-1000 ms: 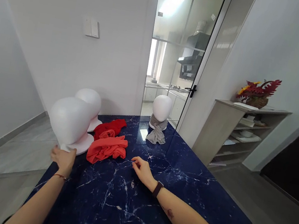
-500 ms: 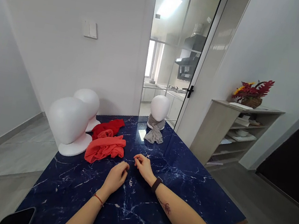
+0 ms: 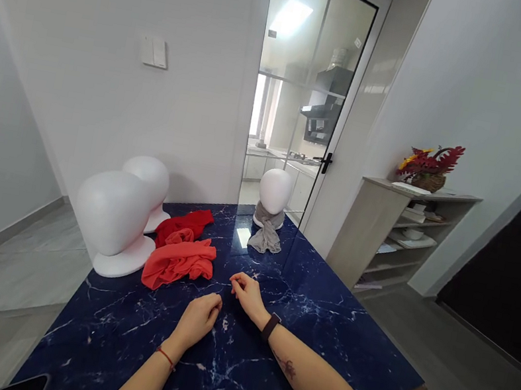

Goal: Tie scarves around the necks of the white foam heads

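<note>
A person's two bare hands rest close together on a dark blue marbled table, both to the right of and nearer the camera than the near white mannequin head. The left hand lies knuckles up, its fingers loosely clenched under the palm with nothing seen in it, and a thin red cord circles the wrist. The right hand is released, its fingers bent and their tips on the tabletop, grasping nothing that shows. Its forearm, with a dark wristband, runs back to the lower right. The orange cloth lies crumpled just right of that head's base, a little beyond the left hand and apart from it. A red cloth sits bunched behind the orange one, further right of the head. A second white head stands directly behind the near head. Well to the near head's right, at the table's far edge, a third head wears a grey scarf.
</note>
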Demonstrator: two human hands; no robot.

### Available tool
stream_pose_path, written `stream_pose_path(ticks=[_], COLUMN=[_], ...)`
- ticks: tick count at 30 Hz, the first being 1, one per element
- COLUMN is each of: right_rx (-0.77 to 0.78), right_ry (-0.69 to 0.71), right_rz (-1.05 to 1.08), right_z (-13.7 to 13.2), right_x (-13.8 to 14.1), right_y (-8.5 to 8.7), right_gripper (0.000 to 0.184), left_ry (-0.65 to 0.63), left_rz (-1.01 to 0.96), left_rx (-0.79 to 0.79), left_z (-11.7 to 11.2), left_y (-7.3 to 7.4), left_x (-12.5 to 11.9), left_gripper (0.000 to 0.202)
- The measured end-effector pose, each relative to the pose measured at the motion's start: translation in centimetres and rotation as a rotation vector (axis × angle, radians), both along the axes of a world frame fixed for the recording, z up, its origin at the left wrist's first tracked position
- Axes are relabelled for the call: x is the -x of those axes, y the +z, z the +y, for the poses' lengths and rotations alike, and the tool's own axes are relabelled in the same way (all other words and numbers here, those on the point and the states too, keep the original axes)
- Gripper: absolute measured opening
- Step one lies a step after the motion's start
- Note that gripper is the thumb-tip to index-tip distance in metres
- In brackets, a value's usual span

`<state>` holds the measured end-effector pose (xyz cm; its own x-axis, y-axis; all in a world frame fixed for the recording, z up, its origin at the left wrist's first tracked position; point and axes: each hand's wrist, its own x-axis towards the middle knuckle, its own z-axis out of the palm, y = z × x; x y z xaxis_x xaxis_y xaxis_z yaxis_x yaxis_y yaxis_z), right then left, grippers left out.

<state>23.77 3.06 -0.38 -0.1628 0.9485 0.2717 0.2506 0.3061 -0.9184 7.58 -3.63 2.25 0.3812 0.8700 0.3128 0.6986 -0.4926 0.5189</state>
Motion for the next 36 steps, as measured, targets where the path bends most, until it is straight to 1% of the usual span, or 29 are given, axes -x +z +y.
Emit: stream_pose_path(ticks=[7, 13, 16, 19, 24, 27, 30, 36], right_rx=[0.005, 0.041, 0.064, 0.047, -0.013, -0.018, 0.015, 0.120], right_ry=[0.003, 0.005, -0.087, -0.253, -0.568, -0.711, -0.767, -0.750], right_rz=[0.000, 0.070, 0.080, 0.040, -0.065, -0.149, -0.231, -0.342], right_z=[0.0, 0.2, 1.3, 3.6, 8.9, 12.0, 14.9, 19.9], right_x=[-0.1, 0.0, -0.3, -1.5, -5.5, -7.4, -8.1, -7.3], right_y=[-0.1, 0.0, 0.3, 0.9, 2.8, 3.7, 4.2, 4.7], right_gripper=[0.019, 0.019, 0.023, 0.028, 0.028, 0.031, 0.037, 0.055], left_ry=[-0.004, 0.002, 0.006, 0.004, 0.007, 0.017, 0.020, 0.028], left_rz=[0.008, -0.001, -0.004, 0.000, 0.014, 0.017, 0.027, 0.055], left_rx=[0.008, 0.023, 0.028, 0.032, 0.031, 0.028, 0.023, 0.017], left_z=[-0.1, 0.0, 0.0, 0.0, -0.1, -0.1, -0.1, 0.0], left_y=[0.1, 0.0, -0.1, -0.1, 0.0, 0.0, -0.1, -0.3], left_x=[0.0, 0.0, 0.0, 0.1, 0.0, 0.0, 0.0, 0.0], left_gripper=[0.018, 0.018, 0.018, 0.018, 0.020, 0.020, 0.021, 0.021])
